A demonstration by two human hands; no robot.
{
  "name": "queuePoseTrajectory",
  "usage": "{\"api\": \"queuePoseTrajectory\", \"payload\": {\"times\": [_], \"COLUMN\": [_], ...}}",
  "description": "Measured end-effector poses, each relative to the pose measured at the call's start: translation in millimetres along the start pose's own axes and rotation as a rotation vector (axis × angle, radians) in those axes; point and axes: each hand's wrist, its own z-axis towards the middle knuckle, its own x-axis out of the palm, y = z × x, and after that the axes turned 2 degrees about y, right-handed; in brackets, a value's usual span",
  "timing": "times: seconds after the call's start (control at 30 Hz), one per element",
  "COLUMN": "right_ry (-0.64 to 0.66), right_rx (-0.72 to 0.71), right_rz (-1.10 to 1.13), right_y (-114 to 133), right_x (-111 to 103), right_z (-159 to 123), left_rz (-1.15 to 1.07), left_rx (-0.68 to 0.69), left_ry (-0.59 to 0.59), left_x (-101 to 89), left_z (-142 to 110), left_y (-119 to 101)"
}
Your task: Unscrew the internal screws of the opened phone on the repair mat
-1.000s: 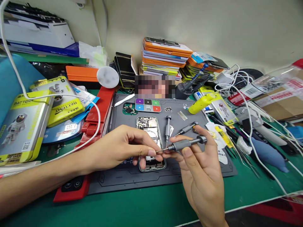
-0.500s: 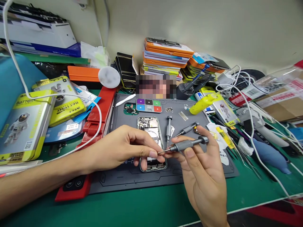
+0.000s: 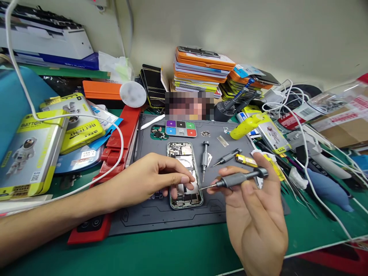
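Note:
An opened phone body (image 3: 184, 153) lies on a dark grey work mat (image 3: 238, 142). My left hand (image 3: 149, 178) hovers over the phone's lower half, thumb and forefinger pinched together on something too small to make out. My right hand (image 3: 255, 214) holds a grey precision screwdriver (image 3: 238, 178) almost level, its tip pointing left near the phone's right edge, a short gap from my left fingertips. Two more grey screwdrivers lie on the mat: one screwdriver (image 3: 204, 155) just right of the phone, another screwdriver (image 3: 228, 156) beside it.
A coloured parts tray (image 3: 180, 128) sits above the phone. A red tool (image 3: 115, 153) borders the mat's left side. Yellow battery boxes (image 3: 28, 149) and a white cable (image 3: 94, 119) lie left. Stacked phone cases (image 3: 201, 69), a yellow tool (image 3: 248, 124), tweezers and cables crowd the back and right.
My right hand has drawn the screwdriver to the right, away from my left fingertips, which touched its tip before. My left hand stayed over the phone, still pinched.

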Motion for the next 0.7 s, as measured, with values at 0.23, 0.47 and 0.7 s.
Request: {"api": "queuePoseTrajectory", "payload": {"times": [0.23, 0.47, 0.7], "right_ry": [-0.043, 0.103, 0.114], "right_rx": [-0.377, -0.557, -0.612], "right_rz": [-0.335, -0.623, -0.706], "right_y": [-8.4, -17.8, -19.9], "right_x": [-5.7, -15.9, -15.2], "right_z": [-6.5, -9.2, -12.9], "left_rz": [0.057, 0.251, 0.346], "left_rx": [0.01, 0.026, 0.065], "left_ry": [-0.067, -0.029, -0.029], "left_x": [1.8, 4.5, 3.3], "left_z": [-1.4, -2.5, -1.8], "left_y": [-1.4, -0.5, 3.2]}}
